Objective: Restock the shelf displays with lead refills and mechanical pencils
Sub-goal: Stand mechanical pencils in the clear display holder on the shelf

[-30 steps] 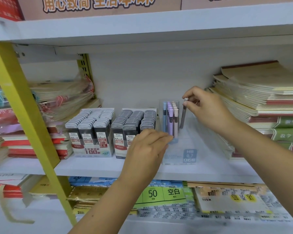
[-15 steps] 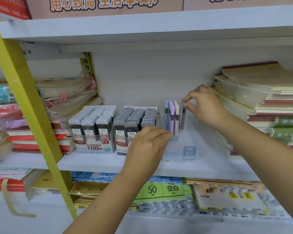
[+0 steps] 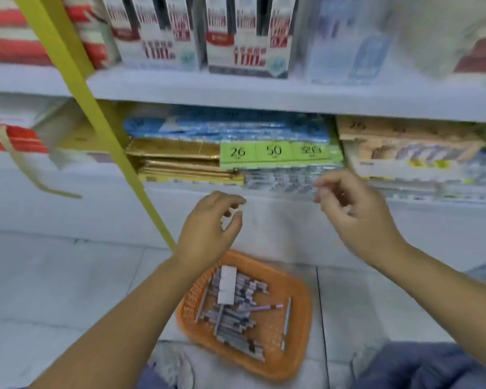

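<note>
An orange basket [image 3: 300,327] sits on the floor below my hands, holding several grey lead refill packs [image 3: 236,324], a white card and a pink mechanical pencil [image 3: 267,307]. My left hand [image 3: 211,228] hovers above the basket's far end, fingers loosely curled and holding nothing. My right hand [image 3: 354,211] hangs to the right at the same height, fingers relaxed and empty. Two lead refill display boxes [image 3: 202,32] stand on the upper shelf at the top of the view, with the clear pencil box [image 3: 345,40] to their right, blurred.
A yellow upright [image 3: 101,119] slants down from the top left to the floor beside the basket. The lower shelf holds stacked paper packs with green labels [image 3: 275,153]. My knees in blue trousers [image 3: 427,366] show at the bottom edge. White floor tiles surround the basket.
My view has dropped from the upper shelf to the floor. Both hands left the pencil box and came down over the orange basket; the right hand no longer holds a pencil.
</note>
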`<action>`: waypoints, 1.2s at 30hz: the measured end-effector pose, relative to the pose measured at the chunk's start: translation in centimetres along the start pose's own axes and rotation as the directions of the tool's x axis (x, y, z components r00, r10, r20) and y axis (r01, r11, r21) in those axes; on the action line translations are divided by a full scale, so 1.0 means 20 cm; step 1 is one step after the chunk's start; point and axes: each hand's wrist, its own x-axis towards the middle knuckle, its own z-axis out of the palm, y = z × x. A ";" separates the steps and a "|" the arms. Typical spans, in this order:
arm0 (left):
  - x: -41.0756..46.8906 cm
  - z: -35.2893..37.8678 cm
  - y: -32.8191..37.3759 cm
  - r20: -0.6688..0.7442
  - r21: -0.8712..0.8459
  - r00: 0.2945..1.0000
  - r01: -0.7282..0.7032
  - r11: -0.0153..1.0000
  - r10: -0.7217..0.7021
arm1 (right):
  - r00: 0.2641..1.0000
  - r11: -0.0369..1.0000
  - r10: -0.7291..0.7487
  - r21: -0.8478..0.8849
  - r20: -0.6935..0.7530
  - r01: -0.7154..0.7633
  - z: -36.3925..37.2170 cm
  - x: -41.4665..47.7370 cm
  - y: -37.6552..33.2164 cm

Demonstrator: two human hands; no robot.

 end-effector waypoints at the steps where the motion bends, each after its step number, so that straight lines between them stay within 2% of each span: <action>1: -0.11 0.09 -0.12 0.164 -0.005 0.975 0.152 0.988 -0.149 | 0.970 0.984 0.176 -0.024 0.165 -0.175 0.16 -0.13 0.13; 3: -0.30 0.26 -0.34 0.451 0.054 0.814 0.385 0.921 -0.366 | 0.794 0.887 0.458 -0.154 0.400 -0.435 0.47 -0.37 0.39; 5: -0.47 0.41 -0.52 0.623 0.132 0.621 0.516 0.846 -0.476 | 0.618 0.793 0.602 -0.283 0.506 -0.540 0.70 -0.55 0.59; 7: -0.61 0.54 -0.66 0.671 0.213 0.497 0.583 0.784 -0.551 | 0.495 0.736 0.663 -0.370 0.562 -0.566 0.86 -0.68 0.73; 9: -0.69 0.63 -0.78 0.661 0.258 0.449 0.616 0.744 -0.601 | 0.415 0.691 0.706 -0.431 0.574 -0.580 0.96 -0.76 0.84; 11: -0.72 0.70 -0.86 0.623 0.262 0.432 0.670 0.694 -0.652 | 0.437 0.697 0.709 -0.460 0.553 -0.549 1.04 -0.78 0.93; 14: -0.71 0.81 -0.95 0.550 0.192 0.417 0.780 0.596 -0.723 | 0.553 0.757 0.653 -0.459 0.517 -0.465 1.16 -0.74 1.02; 17: -0.68 0.90 -0.98 0.505 0.124 0.413 0.834 0.538 -0.758 | 0.572 0.769 0.635 -0.491 0.519 -0.409 1.27 -0.72 1.08; 21: -0.63 1.01 -0.99 0.446 0.053 0.375 0.895 0.442 -0.813 | 0.575 0.717 0.678 -0.586 0.458 -0.378 1.39 -0.75 1.13; 25: -0.64 1.03 -1.00 0.382 -0.040 0.342 0.934 0.354 -0.859 | 0.654 0.670 0.668 -0.668 0.354 -0.323 1.45 -0.76 1.14; 27: -0.68 0.99 -1.00 0.316 -0.033 0.328 0.942 0.335 -0.890 | 0.699 0.696 0.623 -0.657 0.351 -0.290 1.47 -0.76 1.13; 29: -0.72 0.93 -1.00 0.277 -0.004 0.298 0.951 0.309 -0.913 | 0.706 0.738 0.581 -0.628 0.405 -0.247 1.50 -0.75 1.12; 31: -0.74 0.90 -1.00 0.266 0.071 0.309 0.939 0.338 -0.913 | 0.698 0.749 0.570 -0.623 0.433 -0.226 1.53 -0.74 1.12; 33: -0.75 0.87 -1.00 0.233 0.181 0.352 0.900 0.397 -0.906 | 0.671 0.738 0.593 -0.634 0.446 -0.231 1.54 -0.72 1.13; 36: -0.75 0.86 -0.99 0.207 0.256 0.404 0.857 0.448 -0.891 | 0.620 0.774 0.593 -0.577 0.514 -0.261 1.52 -0.71 1.16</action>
